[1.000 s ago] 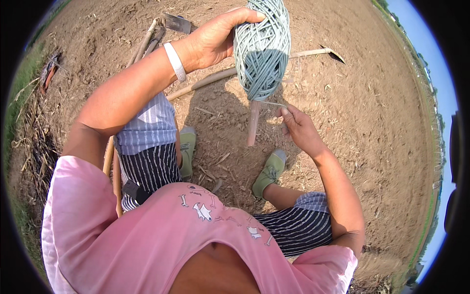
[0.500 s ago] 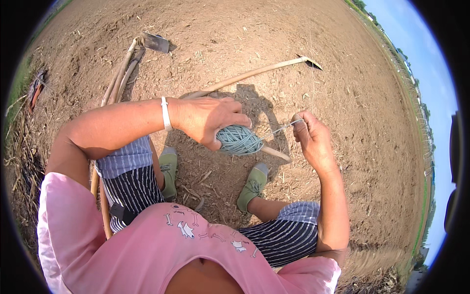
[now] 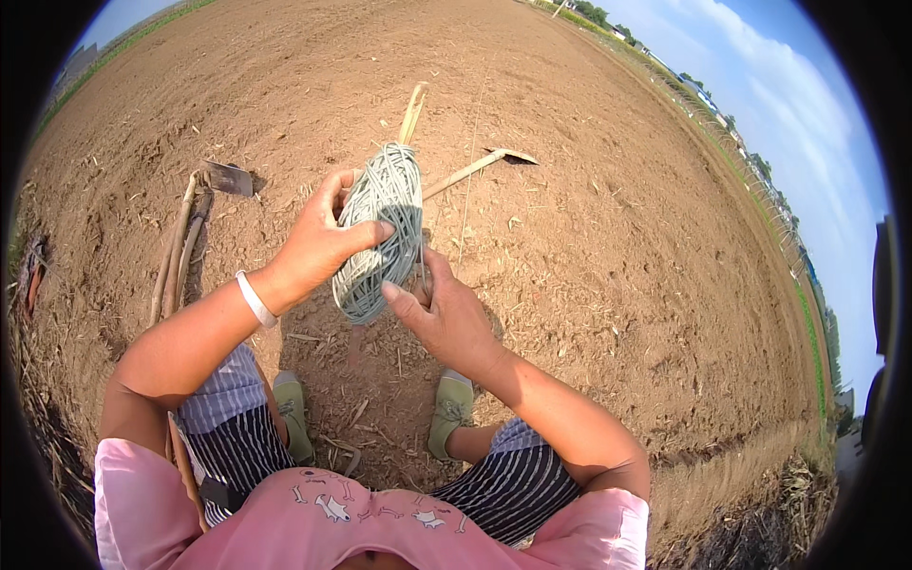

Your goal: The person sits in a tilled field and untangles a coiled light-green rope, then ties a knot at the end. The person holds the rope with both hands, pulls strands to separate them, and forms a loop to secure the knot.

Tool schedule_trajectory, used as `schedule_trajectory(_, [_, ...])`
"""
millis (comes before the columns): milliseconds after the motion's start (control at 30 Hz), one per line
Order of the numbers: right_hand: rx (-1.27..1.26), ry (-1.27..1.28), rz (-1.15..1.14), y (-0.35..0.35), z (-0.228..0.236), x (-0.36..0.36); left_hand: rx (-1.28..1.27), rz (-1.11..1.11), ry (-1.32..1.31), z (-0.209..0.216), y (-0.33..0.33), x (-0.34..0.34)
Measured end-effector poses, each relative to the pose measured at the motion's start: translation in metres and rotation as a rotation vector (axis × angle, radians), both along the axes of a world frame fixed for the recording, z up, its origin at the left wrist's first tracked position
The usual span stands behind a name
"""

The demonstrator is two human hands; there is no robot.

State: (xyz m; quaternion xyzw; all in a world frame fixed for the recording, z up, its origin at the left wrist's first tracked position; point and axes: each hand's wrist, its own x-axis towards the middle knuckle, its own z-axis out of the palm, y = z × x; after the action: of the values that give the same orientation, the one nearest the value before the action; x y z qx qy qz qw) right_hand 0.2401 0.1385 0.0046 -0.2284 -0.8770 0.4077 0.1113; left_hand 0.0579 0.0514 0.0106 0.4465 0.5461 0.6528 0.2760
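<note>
A thick bundle of pale blue-green cord (image 3: 385, 195) is wound on a wooden stick (image 3: 412, 116), whose bare end points up and away from me. My left hand (image 3: 318, 237) is closed around the bundle's left side, thumb laid across the windings. At the bundle's lower right, my right hand (image 3: 456, 323) has its fingers curled, with a strand of cord running into them. Its thumb tip lies close to the windings; the curled fingertips are partly hidden. A thin line (image 3: 472, 171) stretches away over the soil beyond my hands.
A hoe (image 3: 465, 174) lies on the tilled soil beyond the bundle, its handle partly covered by it. More long-handled tools (image 3: 176, 242) lie at the left, one with a flat metal blade (image 3: 229, 179). Dry stalks (image 3: 47, 446) edge the field at lower left.
The bundle has swung from pointing right to pointing away from me, and is raised farther out. My right hand has come left, up against it. The view has tilted up.
</note>
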Motion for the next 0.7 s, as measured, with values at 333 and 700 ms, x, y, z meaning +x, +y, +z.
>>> schedule_trajectory(333, [-0.657,0.272,0.084,0.035,-0.019,0.031,-0.249,-0.171,-0.222,0.010,-0.014,0.027])
schedule_trajectory(700, [-0.825,0.275,0.234,0.025,0.007,0.029,-0.126,-0.255,-0.486,-0.021,-0.036,-0.006])
